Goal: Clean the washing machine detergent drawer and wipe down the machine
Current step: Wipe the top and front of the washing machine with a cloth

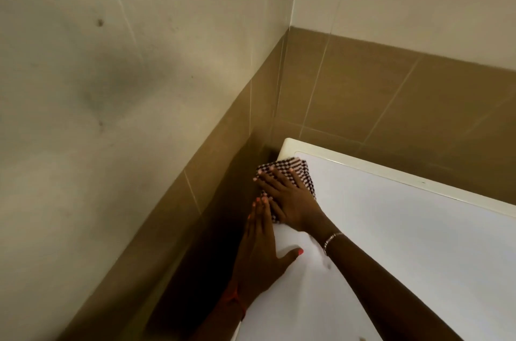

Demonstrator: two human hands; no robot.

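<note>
At back-left corner of white machine top (405, 243), cream rim: right hand (290, 201) flat, grip open, pressing dark-and-white checked cloth (290, 166). Left hand (258, 254) flat just beside, grip open.

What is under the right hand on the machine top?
A checked cloth, pressed flat by the right hand at the far-left corner of the white machine top. The cloth's middle and the surface beneath it are covered and cannot be seen.
</note>
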